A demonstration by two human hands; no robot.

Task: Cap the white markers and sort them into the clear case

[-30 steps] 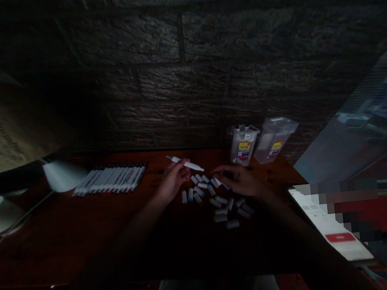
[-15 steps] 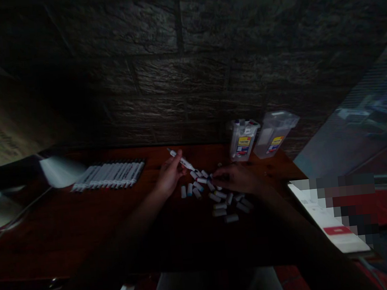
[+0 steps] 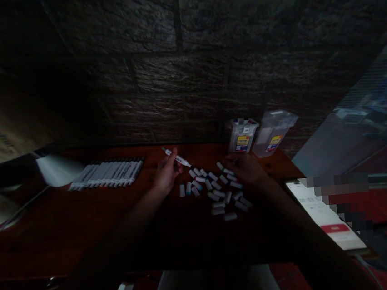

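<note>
Left hand (image 3: 165,177) pinching marker (image 3: 177,158) mid-barrel: light, stiff, slick plastic (probably). Right hand (image 3: 247,168) over loose caps (image 3: 215,191), finger state unclear.

The left hand (image 3: 165,175) pinches a white marker (image 3: 177,158), its tip slanting toward the loose marker caps (image 3: 215,191) scattered just right of it. The right hand (image 3: 245,167) rests on the caps' far edge, just before two clear marker cases (image 3: 261,134).

Caps (image 3: 215,191) scattered mid-table (image 3: 84,219), row of markers (image 3: 107,174) off left near the back edge, two containers (image 3: 243,135) at the back right, phone (image 3: 325,214) on the right edge.
</note>
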